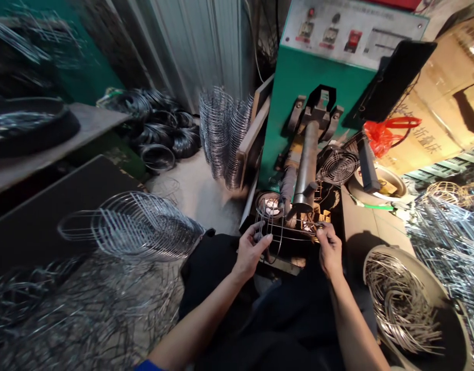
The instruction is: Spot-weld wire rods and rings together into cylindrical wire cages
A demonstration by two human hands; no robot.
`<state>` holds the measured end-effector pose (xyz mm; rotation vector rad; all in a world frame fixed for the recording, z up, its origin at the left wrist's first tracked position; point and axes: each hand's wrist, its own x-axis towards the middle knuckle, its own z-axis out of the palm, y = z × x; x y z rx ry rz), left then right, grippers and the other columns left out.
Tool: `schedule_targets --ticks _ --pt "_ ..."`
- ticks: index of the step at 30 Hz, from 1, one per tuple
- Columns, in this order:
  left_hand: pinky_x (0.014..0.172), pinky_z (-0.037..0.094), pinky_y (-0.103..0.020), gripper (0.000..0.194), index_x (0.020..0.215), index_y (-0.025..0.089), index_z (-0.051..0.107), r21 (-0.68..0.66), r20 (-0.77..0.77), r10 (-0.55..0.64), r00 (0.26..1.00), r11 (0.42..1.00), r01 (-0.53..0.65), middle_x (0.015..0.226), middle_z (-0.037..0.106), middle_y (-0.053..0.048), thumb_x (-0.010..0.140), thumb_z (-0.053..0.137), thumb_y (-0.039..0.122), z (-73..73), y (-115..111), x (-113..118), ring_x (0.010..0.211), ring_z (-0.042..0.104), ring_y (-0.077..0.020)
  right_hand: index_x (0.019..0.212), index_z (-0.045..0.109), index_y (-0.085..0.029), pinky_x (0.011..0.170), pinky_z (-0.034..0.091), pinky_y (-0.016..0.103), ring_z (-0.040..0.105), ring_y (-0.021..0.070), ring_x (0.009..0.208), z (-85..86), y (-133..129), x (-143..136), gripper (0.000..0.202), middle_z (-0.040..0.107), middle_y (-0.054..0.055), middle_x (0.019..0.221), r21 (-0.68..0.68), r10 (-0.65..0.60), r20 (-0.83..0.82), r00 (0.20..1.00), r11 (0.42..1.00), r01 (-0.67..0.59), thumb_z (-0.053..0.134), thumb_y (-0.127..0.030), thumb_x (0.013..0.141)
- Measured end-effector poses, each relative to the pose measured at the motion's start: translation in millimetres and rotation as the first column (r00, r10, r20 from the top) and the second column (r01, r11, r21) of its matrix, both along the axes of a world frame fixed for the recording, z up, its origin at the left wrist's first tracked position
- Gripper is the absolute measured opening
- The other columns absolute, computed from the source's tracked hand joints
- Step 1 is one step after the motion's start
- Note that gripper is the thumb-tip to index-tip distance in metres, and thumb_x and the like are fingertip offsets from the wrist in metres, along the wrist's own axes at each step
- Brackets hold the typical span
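My left hand (253,248) is closed, thumb against fingers, on a bent wire frame (281,237) with a rounded outline and cross wires. To its right, my right hand (330,248) pinches the far end of wire that runs across to the frame. I cannot tell whether this is a separate wire or part of the frame. Both hands are low in front of a green spot welding machine (274,139), just below its thick metal arm (308,159). Behind the wires, a small round dish (268,198) and yellowish parts partly show.
Nested wire frames (144,226) lie at my left, with stacked wire rings (217,134) farther back. At right are a tub (451,299) of bent wires (401,304), heaped wire pieces (449,242), a red bag (384,136) and a cardboard box (441,113). A black phone-like slab (399,80) juts out.
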<state>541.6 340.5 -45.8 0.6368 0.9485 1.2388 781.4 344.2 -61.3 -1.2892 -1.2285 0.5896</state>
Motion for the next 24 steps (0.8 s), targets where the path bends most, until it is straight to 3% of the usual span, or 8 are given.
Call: schedule_targets --ticks 4,10,18,24 --pt "0.038 0.046 -0.022 0.068 0.125 0.015 0.055 -0.009 0.033 -0.013 0.999 1.0 0.013 0.062 0.045 0.01 0.069 0.084 0.042 6.6 2.4 1.2 0.042 0.046 -0.0065 0.059 0.046 -0.019 0.08 0.037 0.033 0.049 0.0185 0.083 -2.7 13.3 -3.1 0.039 0.049 0.0 0.08 0.05 0.006 0.028 1.0 0.999 -0.008 0.07 -0.035 0.086" --pt "0.039 0.05 -0.024 0.069 0.125 0.015 0.056 0.0 0.047 0.0 0.999 1.0 0.0 0.058 0.043 0.011 0.069 0.083 0.042 10.1 8.8 3.3 0.042 0.044 -0.007 0.057 0.039 -0.02 0.074 0.038 0.031 0.046 0.0175 0.075 -1.3 25.6 0.1 0.048 0.045 -0.001 0.073 0.039 -0.037 0.129 0.991 0.999 0.032 0.069 -0.045 0.084" --pt "0.042 0.042 -0.017 0.069 0.128 0.015 0.057 0.013 0.026 0.001 1.0 1.0 -0.001 0.058 0.046 0.009 0.07 0.083 0.04 6.7 15.0 8.0 0.045 0.045 -0.0056 0.055 0.04 -0.02 0.069 0.036 0.03 0.042 0.0166 0.073 0.3 32.9 8.7 0.05 0.042 -0.001 0.071 0.023 -0.029 0.163 0.986 0.999 0.025 0.069 -0.049 0.083" --pt "0.037 0.048 -0.023 0.069 0.127 0.013 0.055 0.028 0.054 -0.003 0.999 1.0 0.001 0.055 0.044 0.011 0.07 0.082 0.04 11.0 16.9 13.2 0.041 0.043 -0.0071 0.055 0.041 -0.02 0.069 0.034 0.03 0.042 0.0163 0.072 -0.1 36.2 13.2 0.047 0.043 -0.002 0.071 0.051 -0.003 0.146 0.989 0.999 -0.005 0.07 -0.044 0.083"
